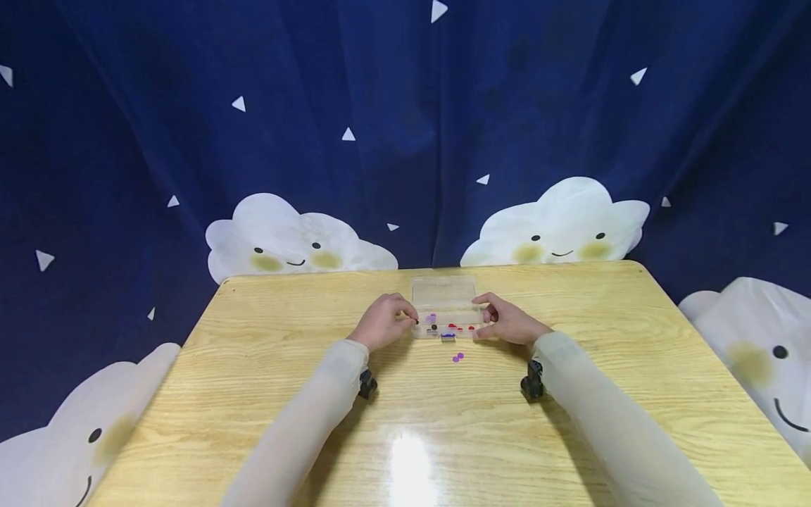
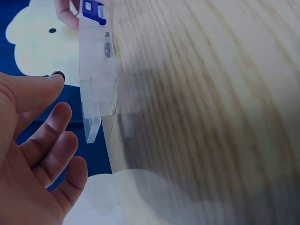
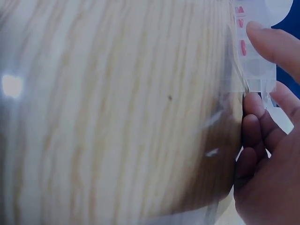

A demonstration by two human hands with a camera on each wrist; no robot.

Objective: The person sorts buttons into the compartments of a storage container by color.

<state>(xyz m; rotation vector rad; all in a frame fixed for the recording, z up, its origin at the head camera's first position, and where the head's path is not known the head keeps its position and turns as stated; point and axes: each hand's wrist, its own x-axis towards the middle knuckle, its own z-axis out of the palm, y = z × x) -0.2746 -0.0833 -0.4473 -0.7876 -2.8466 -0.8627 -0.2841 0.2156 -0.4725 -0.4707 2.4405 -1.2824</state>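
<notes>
A clear plastic box (image 1: 443, 290) lies on the table with its lid raised toward the back. Red discs (image 3: 243, 47), black discs (image 1: 434, 327) and purple pieces (image 1: 432, 318) sit inside it. At the box's left end, my left hand (image 1: 383, 322) pinches a small black disc (image 2: 58, 75) by thumb and fingertip, apart from the wall in the left wrist view. My right hand (image 1: 509, 322) grips the box's right end, thumb at the front and fingers along the side. A blue latch (image 2: 95, 11) shows on the box front.
Two purple discs (image 1: 458, 358) lie on the wooden table (image 1: 443, 408) just in front of the box. Behind the table's far edge hangs a dark blue curtain (image 1: 380, 84) with cloud prints. A black wrist camera (image 1: 533, 380) is on each forearm.
</notes>
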